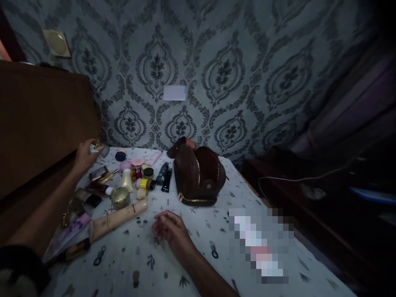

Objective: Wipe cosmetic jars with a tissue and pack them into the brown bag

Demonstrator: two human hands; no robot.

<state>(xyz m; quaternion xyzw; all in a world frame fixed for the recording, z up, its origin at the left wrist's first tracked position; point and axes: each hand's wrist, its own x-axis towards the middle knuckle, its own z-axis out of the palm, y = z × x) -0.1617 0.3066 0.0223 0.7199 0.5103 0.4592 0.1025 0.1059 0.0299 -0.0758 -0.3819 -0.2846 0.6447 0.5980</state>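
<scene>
Glass and gold are glimpsed between the fingertips (91,149) of the left hand (83,156), which are pinched on a small bottle (100,149) raised just above the far left edge of the patterned cloth (198,231). Below and to the right of that grip, scattered cosmetics are seen: a gold-lidded jar (120,196), a dark tube (166,180) and a long beige tube (119,219). The right hand (168,231) is rested on the cloth, fingers loosely curled and slightly apart, nothing enclosed; the beige tube lies just beside its fingertips. Beyond it, a brown leather bag (198,175) is stood open near the patterned wall (216,62).
</scene>
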